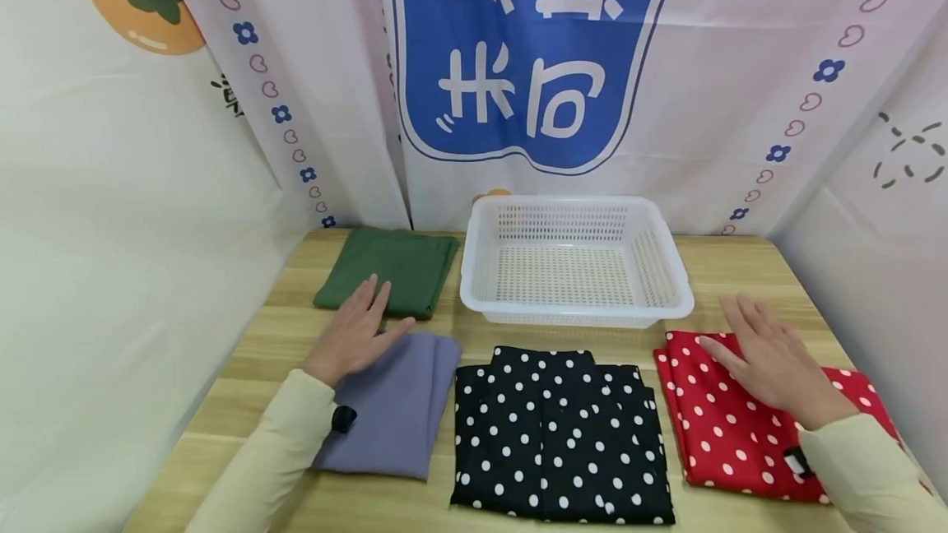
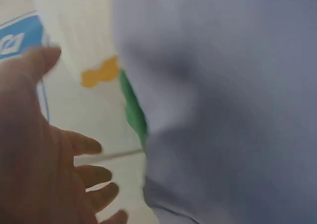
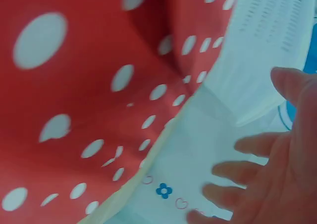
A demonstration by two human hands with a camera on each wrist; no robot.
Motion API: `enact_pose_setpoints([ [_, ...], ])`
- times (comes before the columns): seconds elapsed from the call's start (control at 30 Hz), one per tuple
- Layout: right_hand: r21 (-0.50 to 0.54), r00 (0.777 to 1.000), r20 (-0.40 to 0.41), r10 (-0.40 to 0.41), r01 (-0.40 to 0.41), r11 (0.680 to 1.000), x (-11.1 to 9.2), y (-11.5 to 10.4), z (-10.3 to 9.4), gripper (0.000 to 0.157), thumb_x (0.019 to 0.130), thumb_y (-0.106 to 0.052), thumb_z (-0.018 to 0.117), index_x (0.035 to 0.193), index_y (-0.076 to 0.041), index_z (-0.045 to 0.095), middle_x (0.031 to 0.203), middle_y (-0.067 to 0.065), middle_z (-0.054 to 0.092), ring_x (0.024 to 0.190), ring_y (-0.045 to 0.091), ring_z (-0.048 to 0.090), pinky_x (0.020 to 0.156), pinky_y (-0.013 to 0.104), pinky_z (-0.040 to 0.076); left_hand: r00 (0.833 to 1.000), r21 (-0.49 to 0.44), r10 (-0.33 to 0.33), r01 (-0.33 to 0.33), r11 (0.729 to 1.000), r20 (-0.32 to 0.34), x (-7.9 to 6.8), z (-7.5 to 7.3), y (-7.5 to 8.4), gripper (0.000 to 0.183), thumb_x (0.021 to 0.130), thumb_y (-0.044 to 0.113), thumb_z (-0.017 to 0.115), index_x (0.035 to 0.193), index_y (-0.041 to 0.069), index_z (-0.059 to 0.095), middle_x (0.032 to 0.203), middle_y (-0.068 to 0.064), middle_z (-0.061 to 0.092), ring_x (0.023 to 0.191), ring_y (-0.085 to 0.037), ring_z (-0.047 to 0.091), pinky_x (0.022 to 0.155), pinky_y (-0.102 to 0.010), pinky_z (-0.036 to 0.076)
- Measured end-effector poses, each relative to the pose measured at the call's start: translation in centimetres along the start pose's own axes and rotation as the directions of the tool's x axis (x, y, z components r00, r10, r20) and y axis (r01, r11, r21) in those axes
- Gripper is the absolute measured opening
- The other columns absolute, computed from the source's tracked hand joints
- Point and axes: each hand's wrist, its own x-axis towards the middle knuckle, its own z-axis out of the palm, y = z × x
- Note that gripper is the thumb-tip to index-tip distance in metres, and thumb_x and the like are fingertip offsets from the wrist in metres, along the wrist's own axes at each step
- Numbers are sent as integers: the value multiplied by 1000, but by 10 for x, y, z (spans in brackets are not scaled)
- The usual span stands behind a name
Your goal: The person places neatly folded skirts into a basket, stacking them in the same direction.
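In the head view my left hand (image 1: pixel 357 337) is over the upper part of a folded lavender cloth (image 1: pixel 392 410), its fingertips reaching toward a folded dark green cloth (image 1: pixel 415 257). My right hand (image 1: pixel 773 356) is over a folded red cloth with white dots (image 1: pixel 729 434). Between them lies a folded black cloth with white dots (image 1: pixel 563 442). Both hands have straight, spread fingers and hold nothing. The left wrist view shows the lavender cloth (image 2: pixel 237 110) beside the left fingers (image 2: pixel 91 177). In the right wrist view, the red cloth (image 3: pixel 99 110) fills the left side, apart from the fingers.
A white perforated plastic basket (image 1: pixel 578 312) stands at the back of the wooden table (image 1: pixel 244 401), behind the black cloth. White printed curtains (image 1: pixel 341 64) hang right behind the table, with white sheeting (image 1: pixel 111 270) on both sides.
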Motion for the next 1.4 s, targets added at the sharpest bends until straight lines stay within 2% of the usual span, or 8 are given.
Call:
enact_pose_setpoints([
  [0.17,57,998,65,20,-24,998,-4,-13,-6,104,85,-59,63,154,-2,11,150,33,23,133,56,27,94,74,38,993,-235,35,-9,972,109,-13,-15,18,91,95,67,36,155,4,10,164,-12,5,152,-33,10,121,-54,19],
  [0.3,82,999,44,-10,7,997,-14,-31,-12,95,80,-56,71,145,3,34,140,31,41,125,55,40,89,66,48,986,-356,80,-22,934,150,-23,-30,37,83,96,60,44,155,9,18,162,-11,21,146,-33,28,117,-54,30],
  [0.47,165,997,75,-36,23,986,-26,-55,-20,85,76,-54,75,135,2,50,124,24,60,106,41,61,76,47,60,956,-543,145,17,839,254,-34,-42,60,73,97,53,48,151,9,29,156,-12,35,140,-33,40,112,-51,39],
  [0.63,343,965,253,-65,-27,939,-33,-72,-21,64,83,-49,71,125,-1,61,109,8,69,92,16,66,71,28,59,894,-707,219,139,694,391,-46,-44,80,59,102,37,47,146,-1,36,149,-20,41,138,-34,42,114,-48,37],
  [0.8,519,870,481,-111,-181,835,-37,-78,-16,53,91,-39,64,122,4,62,106,11,70,88,21,68,76,34,60,822,-822,284,334,461,493,-55,-37,91,58,102,25,43,141,-16,30,148,-33,35,140,-43,35,118,-49,30],
  [0.9,543,821,561,-108,-266,796,-39,-80,-9,52,91,-38,64,120,6,62,106,12,70,90,21,70,79,38,61,794,-827,298,405,390,529,-60,-31,95,59,100,24,43,136,-21,31,146,-37,34,140,-47,34,118,-51,29],
  [1.17,528,814,579,-43,-334,781,-46,-83,6,52,91,-38,64,115,8,64,99,10,71,86,19,70,78,38,61,739,-770,257,523,366,623,-68,-11,95,59,93,21,45,134,-20,34,140,-38,40,133,-45,45,113,-53,36],
  [1.4,488,820,561,117,-441,753,-46,-94,17,55,89,-38,66,114,10,61,96,8,69,85,17,69,81,37,60,779,-787,186,531,312,599,-66,14,92,48,92,18,47,124,-18,45,122,-27,55,112,-29,62,106,-43,48],
])
